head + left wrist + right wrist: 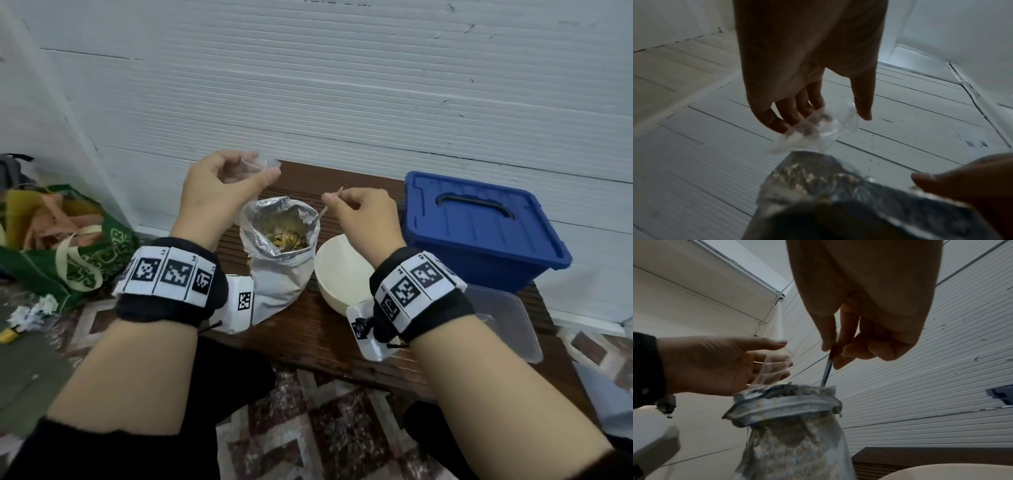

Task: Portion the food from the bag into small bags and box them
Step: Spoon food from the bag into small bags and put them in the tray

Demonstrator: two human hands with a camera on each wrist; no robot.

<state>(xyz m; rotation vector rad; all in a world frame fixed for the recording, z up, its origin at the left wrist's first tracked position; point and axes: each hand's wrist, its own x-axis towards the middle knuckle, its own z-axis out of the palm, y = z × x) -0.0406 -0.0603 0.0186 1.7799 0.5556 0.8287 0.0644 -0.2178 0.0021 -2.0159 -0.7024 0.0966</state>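
At the far left, on the floor, a green cloth bag [68, 246] is lying with orange and beige fabric inside, and some crumpled paper [32, 310] is lying in front of it. Next to the right, the left hand [219, 192] is hanging raised above the brown worktop [329, 339]. Its grip is pinching a small clear bag [262, 164] between the thumb and the fingertips; in the left wrist view this small clear bag [818, 128] is standing open at its mouth, and it is hanging just above the foil bag [818, 186]. The foil bag [279, 253] is standing upright on the worktop, near the middle, with its top rolled down and open, and dried yellowish food [286, 236] is showing inside it.

To the right of it, the right hand [361, 216] is holding a thin spoon handle [325, 209] in a narrow grip, between the thumb and the first fingers. In the right wrist view the spoon handle [828, 366] is going down into the mouth of the foil bag [789, 418]; the spoon end is hidden inside. Below this hand, a cream bowl [339, 274] is sitting on the worktop, just beside the foil bag. Further right, a blue box [479, 229] with its lid on and a dark handle is standing at the back of the worktop. In front of it, a clear plastic container [503, 322] is lying near the right edge.
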